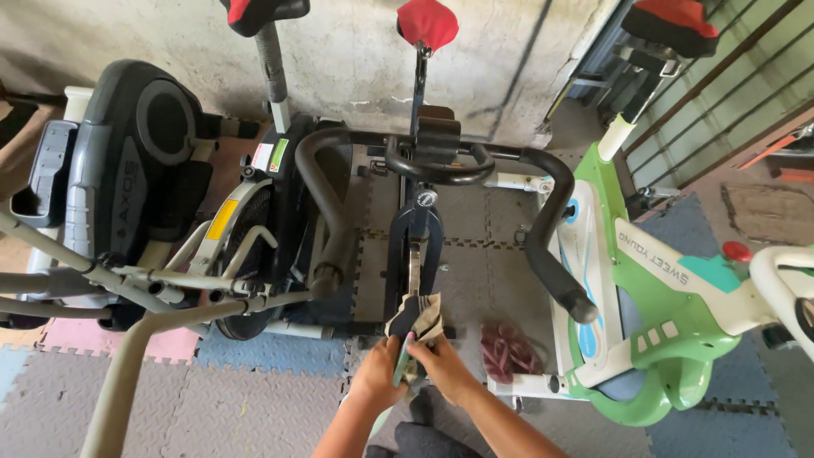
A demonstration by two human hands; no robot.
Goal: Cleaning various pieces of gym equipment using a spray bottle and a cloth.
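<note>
Both hands — left hand (379, 373), right hand (441, 363) — grasp 1 tan rag (421, 321) against the exercise bike (421, 229).

Both forearms reach forward and converge just below the dark bike frame (415, 246). The left hand (379, 375) and right hand (443, 365) sit side by side, touching, fingers curled in a closed grip.

Flywheel rim behind the rag (417, 321), elliptical (127, 170) arms and green bike (670, 331) past the edges.

Centre: exercise bike (421, 229) on floor mats (254, 399), flanked left by elliptical trainer (136, 170), right by second bike (644, 314), wall (356, 59) behind.
</note>
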